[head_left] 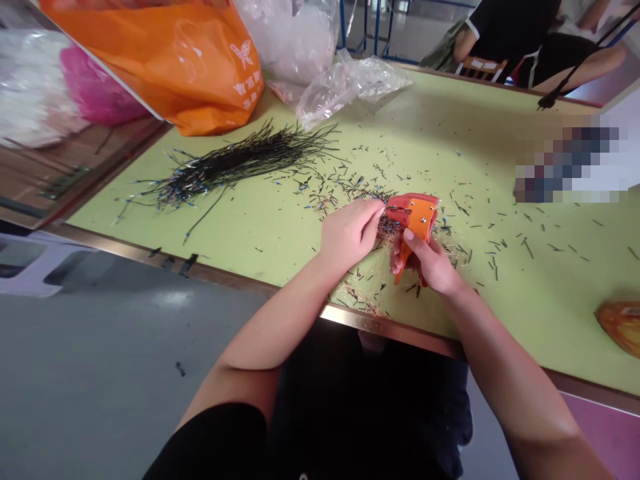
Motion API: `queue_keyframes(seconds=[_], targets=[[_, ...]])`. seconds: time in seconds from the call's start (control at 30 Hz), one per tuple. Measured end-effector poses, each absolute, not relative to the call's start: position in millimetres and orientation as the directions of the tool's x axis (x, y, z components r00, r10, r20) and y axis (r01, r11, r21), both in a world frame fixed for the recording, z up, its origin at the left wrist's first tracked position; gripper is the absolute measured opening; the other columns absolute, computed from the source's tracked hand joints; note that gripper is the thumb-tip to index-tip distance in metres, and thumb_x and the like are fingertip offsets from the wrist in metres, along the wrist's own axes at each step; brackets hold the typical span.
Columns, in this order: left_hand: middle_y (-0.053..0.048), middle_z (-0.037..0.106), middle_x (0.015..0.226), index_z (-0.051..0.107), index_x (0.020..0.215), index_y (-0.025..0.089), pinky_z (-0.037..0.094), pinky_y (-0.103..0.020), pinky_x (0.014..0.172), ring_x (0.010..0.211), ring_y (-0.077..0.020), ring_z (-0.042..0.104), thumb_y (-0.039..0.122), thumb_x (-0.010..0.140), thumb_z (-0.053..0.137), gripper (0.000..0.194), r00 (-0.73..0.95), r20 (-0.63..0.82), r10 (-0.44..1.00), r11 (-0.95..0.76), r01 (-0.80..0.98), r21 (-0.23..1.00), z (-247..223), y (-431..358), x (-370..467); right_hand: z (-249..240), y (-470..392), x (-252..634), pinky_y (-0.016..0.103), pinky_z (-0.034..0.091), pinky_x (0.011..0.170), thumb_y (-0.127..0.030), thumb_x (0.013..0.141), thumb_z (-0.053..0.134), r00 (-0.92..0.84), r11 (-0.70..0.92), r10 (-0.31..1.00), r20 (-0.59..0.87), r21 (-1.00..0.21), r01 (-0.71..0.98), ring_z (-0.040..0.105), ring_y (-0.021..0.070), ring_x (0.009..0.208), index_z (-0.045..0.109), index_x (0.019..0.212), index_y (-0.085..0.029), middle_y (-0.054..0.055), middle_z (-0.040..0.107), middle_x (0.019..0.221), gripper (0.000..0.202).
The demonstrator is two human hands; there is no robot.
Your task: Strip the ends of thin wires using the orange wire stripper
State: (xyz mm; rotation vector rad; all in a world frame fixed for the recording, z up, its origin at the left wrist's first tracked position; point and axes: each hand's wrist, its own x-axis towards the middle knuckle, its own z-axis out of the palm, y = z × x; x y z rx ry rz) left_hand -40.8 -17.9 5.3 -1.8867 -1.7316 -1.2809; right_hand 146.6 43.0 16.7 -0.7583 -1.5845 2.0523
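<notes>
My right hand (427, 260) is wrapped around the handles of an orange and red wire stripper (419, 217), whose jaws point left. Close against those jaws, my left hand (353, 230) is closed in a pinch, its fingertips at the tool's mouth. A thin dark wire seems to be between the fingers, mostly hidden by the hand. Beneath both hands lies a pile of short black and blue wire scraps (387, 227). Left of them rests a long bundle of black wires (250, 157), with blue and metallic bits at its left end.
An orange bag (200, 67) and clear plastic bags (350, 83) stand at the back left. Cut wire bits are scattered over the green tabletop (500, 293). A brown-yellow packet (620, 327) lies at the right. Another person (515, 33) sits beyond the table.
</notes>
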Motion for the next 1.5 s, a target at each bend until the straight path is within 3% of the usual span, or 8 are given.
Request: queue_keyframes(seconds=[0.43, 0.8, 1.0, 1.13, 1.37, 1.43, 1.5], targets=[[-0.004, 0.076, 0.085, 0.072, 0.104, 0.021, 0.047, -0.03, 0.065, 0.077, -0.0163, 0.07, 0.027, 0.114, 0.042, 0.032, -0.114, 0.724, 0.681, -0.22, 0.91, 0.35, 1.9, -16.3, -40.8, 14.5, 44.3, 145.8, 0.031, 0.054, 0.055, -0.083, 0.084, 0.072, -0.744, -0.246, 0.644, -0.181, -0.969, 0.022, 0.064, 0.0173, 0.053, 0.064, 0.074, -0.022, 0.0, 0.063, 0.057, 0.062], [-0.006, 0.078, 0.091, 0.072, 0.108, 0.021, 0.051, -0.031, 0.07, 0.082, -0.0191, 0.073, 0.029, 0.113, 0.04, 0.034, -0.13, 0.701, 0.701, -0.226, 0.892, 0.392, 0.7, -15.6, -41.6, 13.7, 38.0, 136.3, 0.029, 0.043, 0.044, -0.085, 0.08, 0.074, -0.705, -0.241, 0.686, -0.18, -0.97, 0.013, 0.048, 0.0125, 0.039, 0.054, 0.061, -0.024, -0.005, 0.048, 0.044, 0.067], [-0.004, 0.077, 0.086, 0.072, 0.107, 0.021, 0.047, -0.031, 0.064, 0.073, -0.0184, 0.071, 0.03, 0.113, 0.038, 0.036, -0.159, 0.673, 0.722, -0.189, 0.891, 0.414, -1.9, -15.2, -41.4, 11.2, 28.7, 130.1, 0.028, 0.037, 0.038, -0.083, 0.078, 0.076, -0.697, -0.336, 0.684, -0.215, -0.941, -0.04, 0.037, 0.0104, 0.035, 0.05, 0.061, -0.025, -0.008, 0.04, 0.043, 0.066], [-0.002, 0.077, 0.084, 0.072, 0.108, 0.022, 0.045, -0.03, 0.063, 0.068, -0.0167, 0.067, 0.034, 0.114, 0.039, 0.036, -0.204, 0.64, 0.741, -0.177, 0.86, 0.479, -0.7, -14.8, -39.6, 7.6, 30.4, 130.6, 0.026, 0.035, 0.037, -0.082, 0.081, 0.075, -0.697, -0.35, 0.689, -0.201, -0.934, -0.076, 0.035, 0.0091, 0.034, 0.051, 0.062, -0.024, -0.009, 0.039, 0.043, 0.065], [-0.003, 0.075, 0.09, 0.068, 0.103, 0.022, 0.054, -0.028, 0.074, 0.078, -0.0151, 0.068, 0.048, 0.116, 0.038, 0.042, -0.304, 0.651, 0.696, -0.256, 0.741, 0.62, 0.6, -10.1, -38.0, 8.1, 27.1, 128.4, 0.029, 0.039, 0.039, -0.084, 0.088, 0.063, -0.754, -0.396, 0.645, -0.125, -0.899, -0.189, 0.036, 0.0107, 0.034, 0.053, 0.067, -0.025, -0.007, 0.04, 0.045, 0.063], [-0.005, 0.073, 0.094, 0.066, 0.104, 0.022, 0.056, -0.03, 0.077, 0.085, -0.0168, 0.069, 0.053, 0.115, 0.036, 0.044, -0.39, 0.676, 0.626, -0.244, 0.725, 0.644, -2.0, -7.1, -50.7, 16.6, 32.0, 133.4, 0.03, 0.04, 0.039, -0.08, 0.09, 0.063, -0.683, -0.343, 0.729, -0.048, -0.889, -0.304, 0.033, 0.0111, 0.035, 0.049, 0.066, -0.027, -0.008, 0.036, 0.045, 0.06], [-0.006, 0.072, 0.096, 0.063, 0.104, 0.023, 0.057, -0.031, 0.077, 0.088, -0.0179, 0.068, 0.054, 0.115, 0.035, 0.043, -0.533, 0.686, 0.495, -0.205, 0.696, 0.688, -5.0, -3.7, -67.8, 27.1, 45.4, 143.5, 0.028, 0.04, 0.041, -0.072, 0.094, 0.063, -0.444, -0.201, 0.895, 0.041, -0.852, -0.483, 0.031, 0.0115, 0.038, 0.045, 0.067, -0.027, -0.009, 0.029, 0.048, 0.056]])
